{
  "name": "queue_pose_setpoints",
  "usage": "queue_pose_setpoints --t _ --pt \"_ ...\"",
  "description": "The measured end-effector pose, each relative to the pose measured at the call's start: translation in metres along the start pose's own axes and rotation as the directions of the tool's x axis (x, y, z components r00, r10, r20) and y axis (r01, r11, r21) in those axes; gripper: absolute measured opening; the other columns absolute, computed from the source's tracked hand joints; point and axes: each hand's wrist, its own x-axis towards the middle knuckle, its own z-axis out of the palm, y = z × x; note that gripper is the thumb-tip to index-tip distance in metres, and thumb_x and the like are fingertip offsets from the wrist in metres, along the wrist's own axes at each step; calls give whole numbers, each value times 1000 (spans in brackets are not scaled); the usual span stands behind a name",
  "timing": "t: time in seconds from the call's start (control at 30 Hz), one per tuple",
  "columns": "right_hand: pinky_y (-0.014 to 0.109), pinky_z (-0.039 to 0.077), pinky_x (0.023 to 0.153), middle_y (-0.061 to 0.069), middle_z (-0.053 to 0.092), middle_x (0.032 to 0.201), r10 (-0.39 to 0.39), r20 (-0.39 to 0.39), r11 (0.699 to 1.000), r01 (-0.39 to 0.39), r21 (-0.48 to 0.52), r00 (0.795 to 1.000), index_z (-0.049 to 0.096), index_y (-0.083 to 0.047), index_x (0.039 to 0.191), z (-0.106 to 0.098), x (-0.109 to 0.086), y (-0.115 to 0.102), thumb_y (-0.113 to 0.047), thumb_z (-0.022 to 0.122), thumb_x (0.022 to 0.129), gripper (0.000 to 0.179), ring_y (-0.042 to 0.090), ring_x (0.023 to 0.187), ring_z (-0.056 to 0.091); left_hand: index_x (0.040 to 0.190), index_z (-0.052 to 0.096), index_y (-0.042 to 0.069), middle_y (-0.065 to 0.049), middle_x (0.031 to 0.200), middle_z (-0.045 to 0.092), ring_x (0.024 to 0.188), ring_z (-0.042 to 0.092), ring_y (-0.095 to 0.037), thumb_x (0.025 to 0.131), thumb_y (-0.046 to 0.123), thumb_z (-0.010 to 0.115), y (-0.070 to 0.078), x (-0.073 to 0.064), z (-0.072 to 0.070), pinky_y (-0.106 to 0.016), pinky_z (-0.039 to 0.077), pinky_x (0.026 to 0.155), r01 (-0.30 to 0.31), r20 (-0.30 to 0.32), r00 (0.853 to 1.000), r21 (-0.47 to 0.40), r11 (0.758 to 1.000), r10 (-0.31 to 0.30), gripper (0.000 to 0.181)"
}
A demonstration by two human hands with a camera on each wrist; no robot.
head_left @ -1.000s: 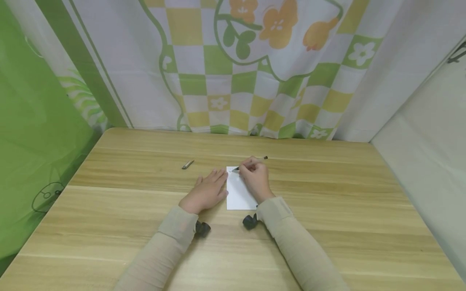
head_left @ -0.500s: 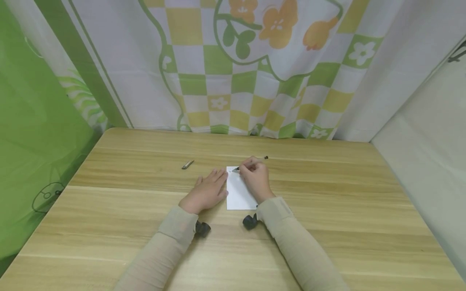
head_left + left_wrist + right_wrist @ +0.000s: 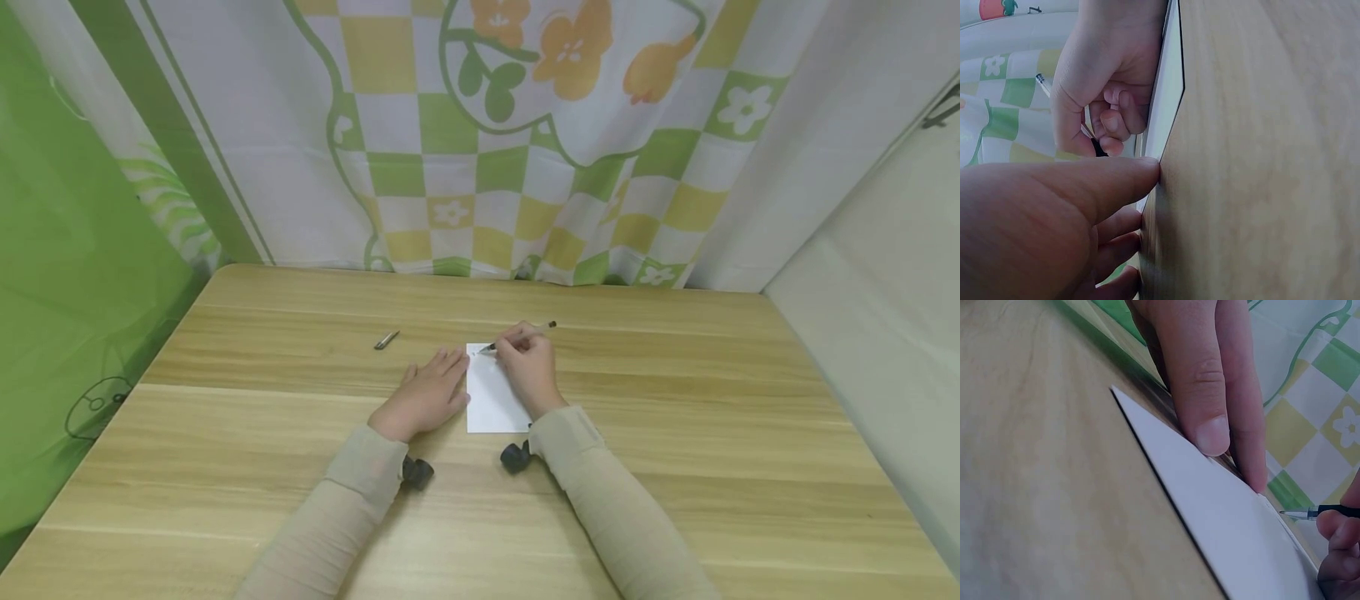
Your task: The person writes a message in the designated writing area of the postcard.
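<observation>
A small white sheet of paper [image 3: 491,400] lies on the wooden table, bearing a tiny dark mark near its upper left corner. My right hand [image 3: 531,371] pinches a pen [image 3: 551,325], whose tip points at the paper's upper part. In the right wrist view the pen's clear tip [image 3: 1297,514] and dark grip show; whether it touches the paper I cannot tell. My left hand [image 3: 426,398] lies with fingers extended along the paper's left edge. In the left wrist view its thumb [image 3: 1129,175] presses at that edge. A pen cap [image 3: 387,340] lies beyond the left hand.
The wooden table [image 3: 712,417] extends around both arms. Dark wrist cameras [image 3: 418,473] sit under the cuffs. A checked, flowered curtain [image 3: 510,167] hangs along the far edge, with green cloth [image 3: 82,292] at the left and a pale wall [image 3: 885,275] at the right.
The pen and the right hand's fingers have shifted very slightly to the right, and the pen leans a little differently. The left hand, the paper and the cap have stayed put.
</observation>
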Motion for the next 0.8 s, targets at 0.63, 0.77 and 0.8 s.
queue_pose_setpoints --t 0.63,0.77,0.8 --pt "18 49 59 8 68 91 -8 20 1000 8 -24 1000 70 -4 88 1 1 2 -9 65 89 7 15 73 62 161 24 6 -10 169 14 155 10 -33 108 35 46 0 0 -1 -66 10 120 2 2 1000 0 1000 -2 64" --pt "19 49 60 7 68 90 -11 22 999 12 -31 1000 70 -4 88 1 1 2 -10 65 90 8 15 74 62 161 24 5 -10 169 15 155 11 -33 108 35 47 0 0 0 -67 10 120 0 1 1000 -2 1000 0 65" --pt "19 50 61 8 68 90 -17 23 999 18 -30 1000 70 -4 88 1 1 3 -10 65 89 8 16 74 62 160 25 5 -11 168 16 155 11 -34 108 34 47 0 0 0 -67 11 119 -4 -1 1000 -7 1000 4 65"
